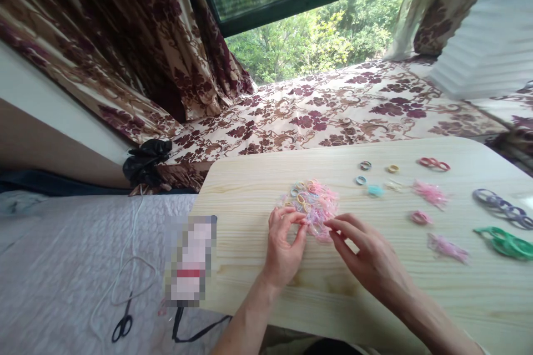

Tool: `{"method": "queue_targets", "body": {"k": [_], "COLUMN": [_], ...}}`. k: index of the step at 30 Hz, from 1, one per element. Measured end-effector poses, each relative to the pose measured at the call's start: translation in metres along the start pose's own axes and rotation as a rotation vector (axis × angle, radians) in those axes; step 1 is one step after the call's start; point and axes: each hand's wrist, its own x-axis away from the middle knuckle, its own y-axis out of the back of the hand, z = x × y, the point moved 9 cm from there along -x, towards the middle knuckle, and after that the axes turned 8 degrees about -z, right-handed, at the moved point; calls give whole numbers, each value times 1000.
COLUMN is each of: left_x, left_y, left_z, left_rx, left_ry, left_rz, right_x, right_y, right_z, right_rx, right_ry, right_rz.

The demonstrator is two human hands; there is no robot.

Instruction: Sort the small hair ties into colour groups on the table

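A mixed pile of small hair elastics [310, 197], mostly pink with some yellow, blue and grey ones, lies on the light wooden table [245, 194]. At the pile's near left edge, my left hand [285, 238] pinches a small pink hair elastic between thumb and forefinger. My right hand [362, 244] is at the pile's right edge, fingers bent and tips close together; what they hold, if anything, is too small to make out. Sorted to the right are pink elastics [431, 194], lilac elastics [448, 248], turquoise elastics [375, 191] and red elastics [434, 164].
Green bands [510, 244] and purple-grey bands [503, 208] lie at the table's right. A blurred-out pink item [191, 260] overlaps the left table edge. Black scissors [122, 328] and a white cord [119, 274] are on the quilted bed. Behind is a floral-covered window seat [300, 116].
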Motion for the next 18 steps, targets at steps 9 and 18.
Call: {"method": "queue_targets", "body": {"k": [9,18], "left_x": [-1,-2], "left_y": [-1,-3], "left_z": [-7,-7], "left_rx": [78,93], "left_ry": [-29,-25], "left_rz": [38,31], "right_x": [-9,-4], "right_y": [-30,-32], "right_z": [2,-7], "right_rx": [-141,-194], "right_ry": [-106,-218], "right_rz": [125,139]}}
